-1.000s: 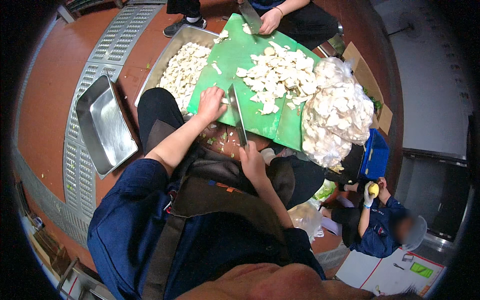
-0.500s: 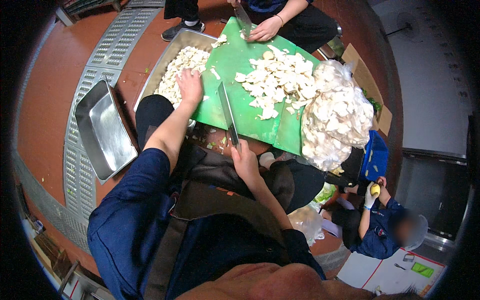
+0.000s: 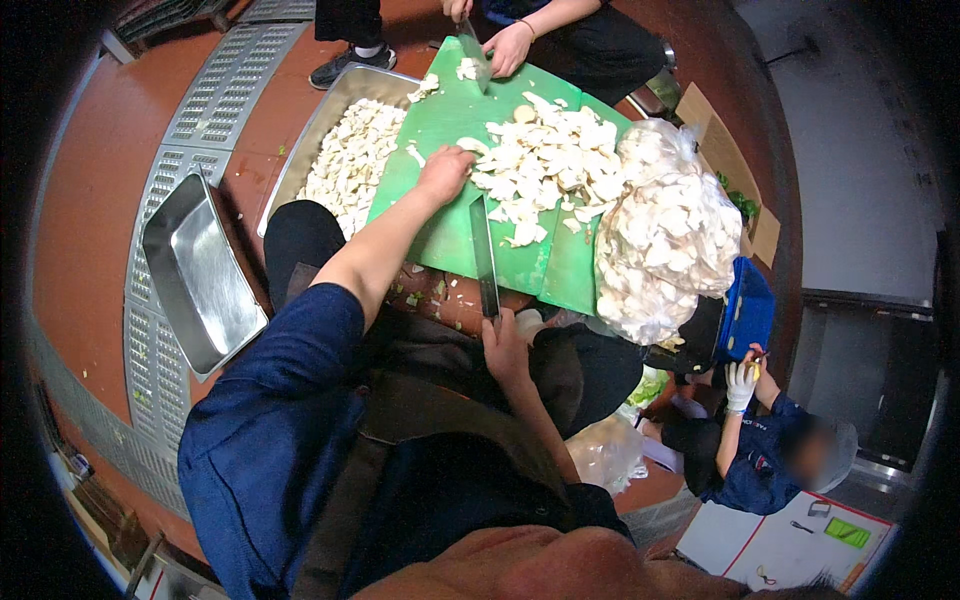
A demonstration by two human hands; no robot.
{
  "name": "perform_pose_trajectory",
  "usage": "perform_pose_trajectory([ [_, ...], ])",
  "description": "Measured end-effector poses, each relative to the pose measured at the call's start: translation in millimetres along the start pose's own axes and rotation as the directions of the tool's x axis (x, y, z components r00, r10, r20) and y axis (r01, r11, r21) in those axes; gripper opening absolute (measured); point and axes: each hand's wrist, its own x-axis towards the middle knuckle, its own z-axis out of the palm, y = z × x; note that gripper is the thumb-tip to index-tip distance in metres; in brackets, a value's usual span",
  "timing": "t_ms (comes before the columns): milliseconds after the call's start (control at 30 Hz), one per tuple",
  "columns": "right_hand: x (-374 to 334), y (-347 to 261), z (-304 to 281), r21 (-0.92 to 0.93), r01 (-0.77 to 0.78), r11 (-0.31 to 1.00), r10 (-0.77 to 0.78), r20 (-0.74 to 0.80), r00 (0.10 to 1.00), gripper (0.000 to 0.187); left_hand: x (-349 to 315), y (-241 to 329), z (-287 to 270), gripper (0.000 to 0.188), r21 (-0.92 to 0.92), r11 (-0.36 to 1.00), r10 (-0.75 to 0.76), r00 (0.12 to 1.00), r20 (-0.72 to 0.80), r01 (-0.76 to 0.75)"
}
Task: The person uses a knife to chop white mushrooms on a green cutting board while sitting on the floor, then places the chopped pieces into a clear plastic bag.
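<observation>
My right hand (image 3: pixel 506 345) is closed round the handle of a long-bladed kitchen knife (image 3: pixel 484 255). The blade lies over the near part of a green cutting board (image 3: pixel 430 225) and points away from me. My left hand (image 3: pixel 443 174) is over the board, its fingers curled at a pale slice on the left edge of a heap of white sliced pieces (image 3: pixel 550 160); the fingertips are partly hidden. Left of the board, a metal tray (image 3: pixel 290 165) holds small chopped white pieces (image 3: pixel 350 160).
Across the board, another person's hand (image 3: pixel 509 48) steadies a piece beside a knife (image 3: pixel 474 60). A clear bag of white pieces (image 3: pixel 665 225) sits at the right. A second metal tray (image 3: pixel 205 280) stands on the floor. At lower right, a gloved person (image 3: pixel 745 455) works by a blue crate (image 3: pixel 746 310).
My left hand has gone from the tray of chopped pieces rightward to the heap on the board. My knife has swung more upright and slightly nearer me. The person opposite has shifted their knife.
</observation>
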Motion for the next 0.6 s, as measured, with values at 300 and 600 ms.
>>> perform_pose_trajectory([
  [300,-1.0,-24.0,-11.5,0.133,0.069,0.989,-0.069,-0.005,0.998,0.026,-122.0,25.6,-25.3,0.049,-0.167,0.981,-0.119,0.985,-0.124,0.098],
  [600,1.1,-53.0,-18.5,0.019,0.044,0.999,-0.046,0.114,0.992,0.027,-121.7,15.1,-27.8,0.023,-0.24,0.959,-0.188,0.974,-0.129,0.154],
])
